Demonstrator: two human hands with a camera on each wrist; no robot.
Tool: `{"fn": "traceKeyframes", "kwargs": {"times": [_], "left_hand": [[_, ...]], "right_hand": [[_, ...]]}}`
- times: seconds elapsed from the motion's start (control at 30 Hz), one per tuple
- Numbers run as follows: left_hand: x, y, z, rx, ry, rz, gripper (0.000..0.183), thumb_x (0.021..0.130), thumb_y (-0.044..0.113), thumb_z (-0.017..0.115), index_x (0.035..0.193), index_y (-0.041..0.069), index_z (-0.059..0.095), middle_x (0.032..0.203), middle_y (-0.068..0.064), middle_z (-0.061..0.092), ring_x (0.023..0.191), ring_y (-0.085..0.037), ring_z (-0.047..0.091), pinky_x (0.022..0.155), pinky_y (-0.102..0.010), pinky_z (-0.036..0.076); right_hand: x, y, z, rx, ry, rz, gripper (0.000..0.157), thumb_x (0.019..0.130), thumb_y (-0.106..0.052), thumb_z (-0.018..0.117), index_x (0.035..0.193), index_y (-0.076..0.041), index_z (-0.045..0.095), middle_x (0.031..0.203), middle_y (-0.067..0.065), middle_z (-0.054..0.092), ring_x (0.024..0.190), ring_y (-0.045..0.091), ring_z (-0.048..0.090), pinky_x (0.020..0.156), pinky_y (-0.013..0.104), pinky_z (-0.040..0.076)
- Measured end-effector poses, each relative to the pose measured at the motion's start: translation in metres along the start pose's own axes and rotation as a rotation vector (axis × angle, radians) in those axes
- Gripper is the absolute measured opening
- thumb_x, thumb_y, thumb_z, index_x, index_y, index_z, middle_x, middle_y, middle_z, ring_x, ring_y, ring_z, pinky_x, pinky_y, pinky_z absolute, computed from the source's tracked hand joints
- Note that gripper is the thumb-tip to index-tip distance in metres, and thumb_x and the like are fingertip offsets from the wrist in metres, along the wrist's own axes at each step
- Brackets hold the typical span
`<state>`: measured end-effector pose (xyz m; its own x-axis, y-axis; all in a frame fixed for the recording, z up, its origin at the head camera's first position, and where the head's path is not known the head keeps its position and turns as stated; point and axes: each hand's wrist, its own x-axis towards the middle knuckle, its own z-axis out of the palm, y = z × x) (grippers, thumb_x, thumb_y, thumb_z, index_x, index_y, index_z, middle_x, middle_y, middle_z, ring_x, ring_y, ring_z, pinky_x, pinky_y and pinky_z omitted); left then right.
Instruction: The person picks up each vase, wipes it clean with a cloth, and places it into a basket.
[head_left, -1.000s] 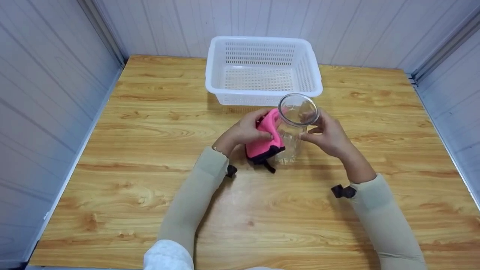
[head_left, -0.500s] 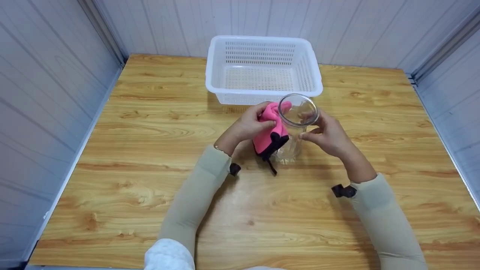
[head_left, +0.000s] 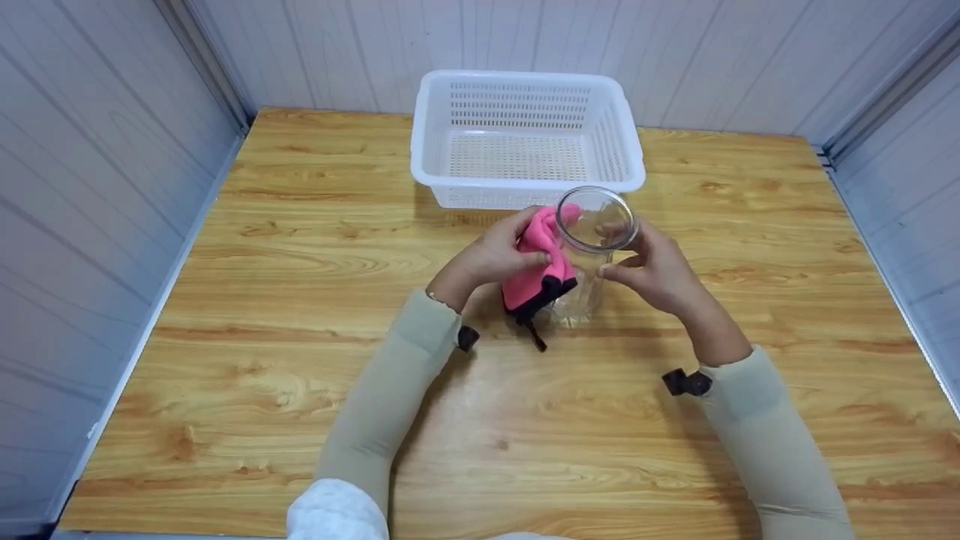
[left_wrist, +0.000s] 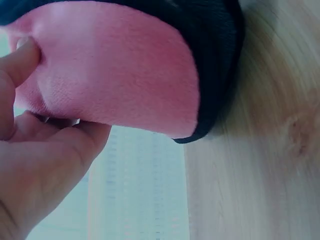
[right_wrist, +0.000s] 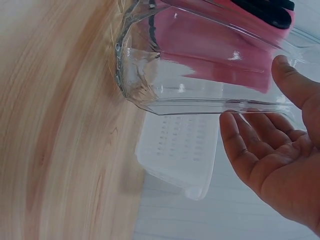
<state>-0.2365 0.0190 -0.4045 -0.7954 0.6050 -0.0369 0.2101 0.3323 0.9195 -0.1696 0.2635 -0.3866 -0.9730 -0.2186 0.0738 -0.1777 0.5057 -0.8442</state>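
Observation:
A pink cloth (head_left: 534, 277) with black edging and a black hanging loop is pinched between the thumb and fingers of my left hand (head_left: 501, 246). The cloth fills much of the left wrist view, bunched near the fingertips. My right hand (head_left: 654, 271) grips a clear glass jar (head_left: 579, 300) around its upper side, thumb toward me. The jar stands upright with its wide mouth up and no lid. Against the jar's left side lies the cloth, its pink showing through the glass in the right wrist view. Some left fingers are hidden behind the cloth.
Behind the jar stands a white perforated plastic basket (head_left: 525, 193) near the back wall. The wooden table (head_left: 315, 360) is bounded by pale panels (head_left: 360, 52) at the back and both sides.
My left hand first raised the cloth up and right along the jar, then lowered it slightly. The jar and right hand have stayed in place.

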Motion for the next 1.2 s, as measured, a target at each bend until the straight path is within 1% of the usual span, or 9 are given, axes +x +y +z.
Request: {"fn": "traceKeyframes", "kwargs": {"times": [0.13, 0.27, 0.4, 0.5, 0.63, 0.73, 0.87, 1.0, 1.2], "left_hand": [[0.0, -0.003, 0.001, 0.07, -0.029, 0.02, 0.067, 0.08, 0.014, 0.076, 0.138, 0.027, 0.044, 0.127, -0.001, 0.056, 0.117, -0.013, 0.051, 0.103, -0.031, 0.042], [0.0, -0.007, 0.003, 0.08, -0.04, 0.016, 0.074, 0.076, 0.013, 0.078, 0.139, 0.025, 0.042, 0.124, -0.001, 0.056, 0.113, -0.014, 0.053, 0.099, -0.031, 0.045], [0.001, -0.01, 0.005, 0.067, -0.043, -0.007, 0.079, 0.074, 0.009, 0.079, 0.141, 0.025, 0.041, 0.128, -0.001, 0.055, 0.115, -0.014, 0.052, 0.1, -0.032, 0.045], [0.002, -0.012, 0.006, 0.085, -0.048, -0.019, 0.082, 0.071, 0.006, 0.079, 0.141, 0.024, 0.04, 0.13, -0.001, 0.054, 0.118, -0.015, 0.051, 0.104, -0.032, 0.042], [0.002, -0.015, 0.006, 0.113, -0.056, -0.052, 0.085, 0.069, 0.004, 0.081, 0.141, 0.025, 0.04, 0.133, 0.0, 0.054, 0.119, -0.015, 0.05, 0.107, -0.033, 0.039], [0.002, -0.017, 0.005, 0.117, -0.065, -0.075, 0.085, 0.069, 0.005, 0.082, 0.14, 0.026, 0.041, 0.134, 0.001, 0.053, 0.12, -0.015, 0.05, 0.108, -0.035, 0.038], [0.001, -0.02, 0.003, 0.111, -0.071, -0.091, 0.081, 0.071, 0.006, 0.081, 0.139, 0.026, 0.043, 0.134, 0.001, 0.053, 0.122, -0.016, 0.049, 0.106, -0.036, 0.04], [0.0, -0.024, 0.002, 0.095, -0.072, -0.094, 0.079, 0.072, 0.005, 0.08, 0.139, 0.026, 0.044, 0.134, 0.001, 0.054, 0.12, -0.015, 0.05, 0.105, -0.035, 0.041], [0.0, -0.03, 0.0, 0.007, -0.08, -0.076, 0.078, 0.077, 0.007, 0.077, 0.144, 0.024, 0.041, 0.136, 0.0, 0.053, 0.117, -0.014, 0.05, 0.102, -0.03, 0.042]], "right_hand": [[0.0, 0.0, 0.0, -0.019, 0.002, 0.007, 0.054, 0.081, -0.004, 0.075, 0.13, -0.003, 0.05, 0.131, 0.016, 0.059, 0.102, 0.018, 0.063, 0.077, 0.018, 0.055], [0.0, 0.001, 0.0, -0.03, -0.006, 0.019, 0.055, 0.082, -0.007, 0.075, 0.13, -0.004, 0.05, 0.132, 0.014, 0.059, 0.101, 0.015, 0.064, 0.077, 0.018, 0.054], [-0.001, 0.001, 0.0, -0.023, -0.011, 0.021, 0.057, 0.082, -0.007, 0.075, 0.132, -0.004, 0.049, 0.132, 0.014, 0.059, 0.106, 0.022, 0.062, 0.079, 0.018, 0.054], [-0.001, 0.0, -0.001, -0.012, -0.011, 0.018, 0.059, 0.082, -0.007, 0.074, 0.135, -0.006, 0.047, 0.132, 0.014, 0.059, 0.111, 0.027, 0.061, 0.08, 0.018, 0.054], [-0.002, 0.0, -0.001, -0.001, -0.009, 0.018, 0.062, 0.083, -0.008, 0.074, 0.138, -0.008, 0.046, 0.131, 0.014, 0.059, 0.113, 0.027, 0.06, 0.08, 0.018, 0.054], [-0.002, 0.0, 0.0, 0.004, -0.006, 0.017, 0.063, 0.083, -0.008, 0.075, 0.138, -0.008, 0.046, 0.131, 0.014, 0.059, 0.113, 0.027, 0.059, 0.08, 0.017, 0.053], [-0.003, -0.001, 0.0, 0.029, -0.003, 0.024, 0.061, 0.082, -0.01, 0.076, 0.136, -0.007, 0.048, 0.129, 0.015, 0.06, 0.112, 0.029, 0.06, 0.08, 0.018, 0.054], [-0.002, 0.001, -0.001, 0.017, 0.011, 0.034, 0.06, 0.081, -0.014, 0.078, 0.134, -0.006, 0.05, 0.126, 0.015, 0.06, 0.114, 0.029, 0.059, 0.08, 0.019, 0.054], [-0.003, 0.0, -0.002, -0.007, 0.019, 0.011, 0.058, 0.082, -0.014, 0.077, 0.133, -0.007, 0.052, 0.12, 0.014, 0.061, 0.111, 0.025, 0.061, 0.081, 0.021, 0.055]]}}
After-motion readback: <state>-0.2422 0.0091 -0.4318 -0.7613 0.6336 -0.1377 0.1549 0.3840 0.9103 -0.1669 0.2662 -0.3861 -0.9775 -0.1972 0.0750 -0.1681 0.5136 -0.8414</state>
